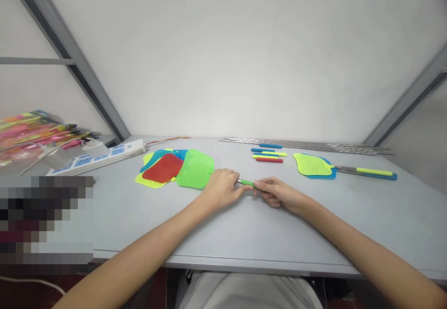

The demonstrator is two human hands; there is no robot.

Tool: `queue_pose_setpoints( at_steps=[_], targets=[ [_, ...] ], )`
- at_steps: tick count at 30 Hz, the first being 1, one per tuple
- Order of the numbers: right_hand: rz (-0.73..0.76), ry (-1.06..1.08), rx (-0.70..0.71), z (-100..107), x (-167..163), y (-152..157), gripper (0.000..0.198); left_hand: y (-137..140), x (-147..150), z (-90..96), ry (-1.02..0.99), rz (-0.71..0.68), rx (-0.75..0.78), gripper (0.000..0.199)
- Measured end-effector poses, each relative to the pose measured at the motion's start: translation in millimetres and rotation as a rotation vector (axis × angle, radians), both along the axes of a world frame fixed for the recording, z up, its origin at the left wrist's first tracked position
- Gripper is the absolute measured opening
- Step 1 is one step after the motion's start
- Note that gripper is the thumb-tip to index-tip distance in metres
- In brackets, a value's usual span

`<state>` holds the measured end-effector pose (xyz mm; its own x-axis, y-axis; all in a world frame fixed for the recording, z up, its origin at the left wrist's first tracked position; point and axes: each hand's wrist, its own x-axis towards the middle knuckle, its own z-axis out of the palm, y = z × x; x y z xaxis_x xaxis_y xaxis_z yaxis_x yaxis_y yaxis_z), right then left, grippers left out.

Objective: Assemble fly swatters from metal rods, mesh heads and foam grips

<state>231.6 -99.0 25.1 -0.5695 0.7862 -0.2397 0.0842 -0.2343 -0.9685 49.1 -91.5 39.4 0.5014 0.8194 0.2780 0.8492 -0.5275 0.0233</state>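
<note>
A green fly swatter, its mesh head (195, 169) pointing left, lies across the middle of the table. My left hand (220, 185) is closed around its metal rod, close to the head. On the green handle sleeve (247, 182), my right hand (278, 191) pinches the far end between thumb and fingers. A short bit of bare rod shows between the left hand and the sleeve. Left of the green head, overlapping it, is a pile of loose swatter heads in red (162, 168), blue (153, 160) and yellow (149, 182).
Several loose coloured handle sleeves (269, 160) lie beyond my right hand. Thin metal rods (314, 146) run along the wall. Yellow and blue fly swatters (312, 165) lie stacked at the right. A white power strip (104, 157) and bagged colourful items (31, 134) are at the left.
</note>
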Motion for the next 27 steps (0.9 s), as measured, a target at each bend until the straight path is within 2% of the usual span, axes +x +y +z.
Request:
queue_pose_setpoints(
  at_steps=[8,15,27],
  targets=[
    [0.005,-0.013,0.033,-3.3,0.4,-1.3,0.033,-3.0,0.0,-8.3,0.019,-0.039,0.022,0.040],
    [-0.044,0.013,0.068,-6.4,-5.9,-5.7,0.033,-5.3,-1.8,-4.0,0.021,-0.046,0.014,0.037],
    [-0.038,0.007,0.090,-9.6,-4.7,-4.9,0.031,-9.5,-1.7,-5.6,0.006,-0.044,0.035,0.035]
  ],
)
